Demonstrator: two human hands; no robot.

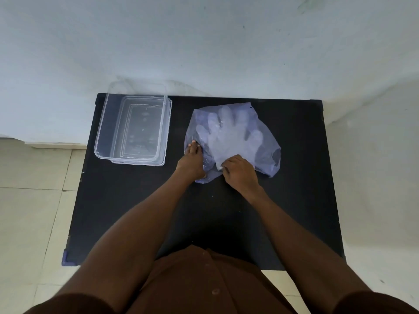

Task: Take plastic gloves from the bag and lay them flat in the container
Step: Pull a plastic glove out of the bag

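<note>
Black table [294, 200]: left hand [191, 164] flat on bag [267, 141], right hand [240, 172] pinching gloves [229, 134]

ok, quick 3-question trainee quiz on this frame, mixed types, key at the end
1. True or false: the clear container already holds a glove.
2. Which hand pinches the cuff end of the gloves at the bag's near edge?
A. left hand
B. right hand
C. neither
3. Fill in: seen from the camera, the container sits to the ____ of the plastic bag on the black table.

Key: 1 false, it looks empty; 2 B, while the left hand presses on the bag's left side; 3 left.
</note>
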